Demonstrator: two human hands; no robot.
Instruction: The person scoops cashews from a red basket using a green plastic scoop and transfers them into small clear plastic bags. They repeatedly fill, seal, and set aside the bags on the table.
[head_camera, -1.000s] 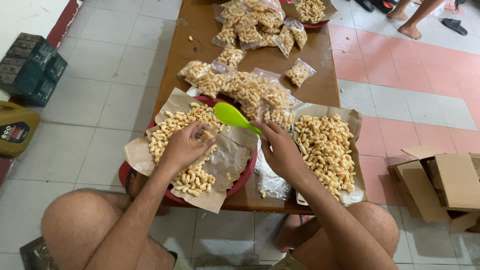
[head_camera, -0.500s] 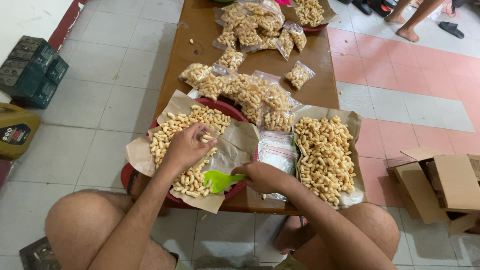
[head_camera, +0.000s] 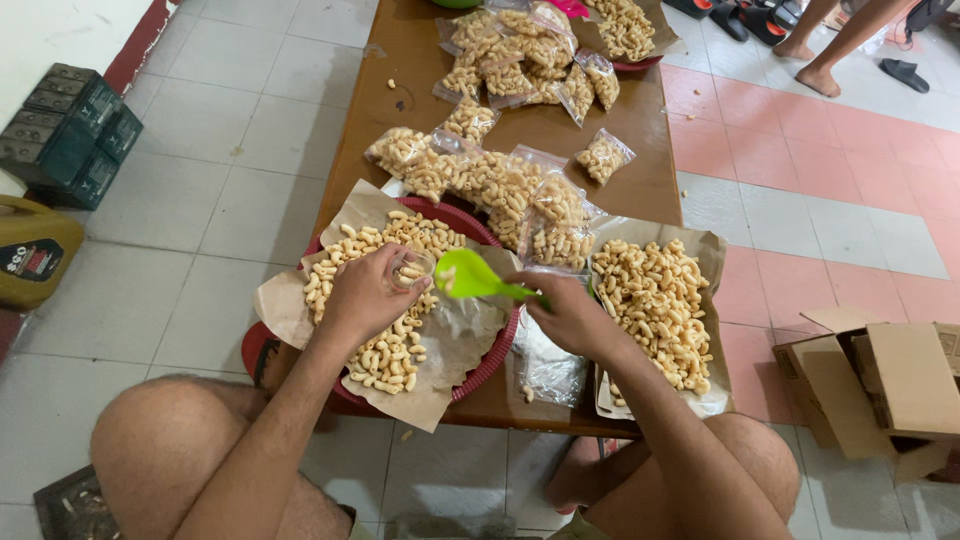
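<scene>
Up from the red round tray's (head_camera: 480, 372) near edge comes the bright green plastic scoop (head_camera: 470, 275), pinched in the right hand (head_camera: 572, 315); left hand (head_camera: 368, 292) grip closes round a small clear plastic bag (head_camera: 412, 267); tip slowly into its mouth.

A low brown wooden table (head_camera: 400, 60) stood on pale grey floor tiles (head_camera: 200, 200), which gave way to pink tiles (head_camera: 800, 170) on the right. Dark green crates (head_camera: 70, 130) sat by the white wall (head_camera: 60, 30); an open cardboard box (head_camera: 890, 385) lay at right.
</scene>
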